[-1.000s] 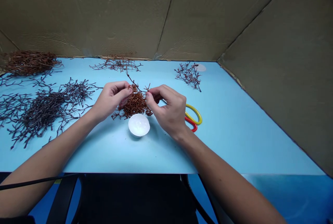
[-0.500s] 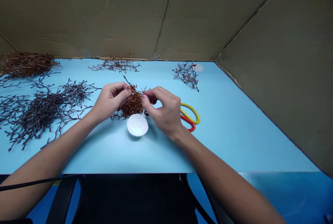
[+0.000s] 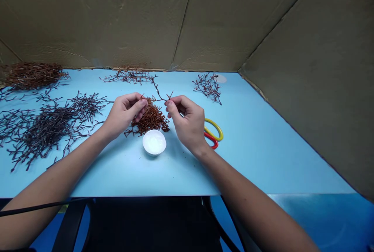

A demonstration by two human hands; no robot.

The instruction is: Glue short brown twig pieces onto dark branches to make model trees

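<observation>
My right hand pinches a thin dark branching twig, whose stem rises up and to the left from my fingertips. My left hand is closed in a pinch on a small reddish-brown twig piece. Below and between both hands lies a heap of short reddish-brown twig pieces. A small white bowl stands just in front of that heap; pale stuff, perhaps a clear or white liquid, shows inside it. Scissors with yellow and red handles lie partly hidden behind my right hand.
A big pile of dark branching twigs covers the left side. Brown twigs are heaped at the back left, more at the back middle. A twig cluster lies back right by a pale disc. Cardboard walls enclose the table.
My right hand has moved slightly right and up, away from the left, with the dark branching twig now standing out between them. The left hand has hardly moved.
</observation>
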